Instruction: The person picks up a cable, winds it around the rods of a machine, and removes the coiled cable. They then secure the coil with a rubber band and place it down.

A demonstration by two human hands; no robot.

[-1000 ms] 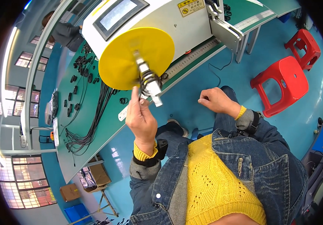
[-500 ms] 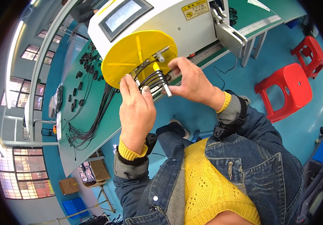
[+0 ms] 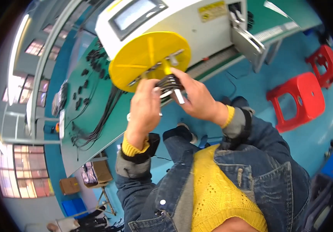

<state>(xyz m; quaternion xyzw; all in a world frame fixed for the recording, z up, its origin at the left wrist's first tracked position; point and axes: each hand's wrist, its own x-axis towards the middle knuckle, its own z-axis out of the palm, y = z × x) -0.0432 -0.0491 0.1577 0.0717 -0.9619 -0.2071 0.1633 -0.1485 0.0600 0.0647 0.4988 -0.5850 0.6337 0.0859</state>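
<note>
A small coil of black cable (image 3: pixel 169 83) sits around the rod in front of a round yellow disc (image 3: pixel 135 52) on a white machine. My left hand (image 3: pixel 144 104) is closed on the coil's left side, fingertips pressed to the loops. On the other side my right hand (image 3: pixel 200 97) grips the same coil, its fingers partly hidden behind it. The rod's pale end (image 3: pixel 179 96) sticks out between my hands. A metal slotted bar (image 3: pixel 151 70) crosses the disc behind the coil.
The white machine (image 3: pixel 209 31) carries a screen (image 3: pixel 137 15) and stands on a green table (image 3: pixel 97 133). Long black cables (image 3: pixel 100 123) and small cable bundles lie to the left. Two red stools (image 3: pixel 305 98) stand at right; cardboard boxes (image 3: pixel 69 186) are at lower left.
My fingers have closed in on the coil from both sides, and the loops are bunched tighter. The view has shifted slightly, and a person now shows at the lower left.
</note>
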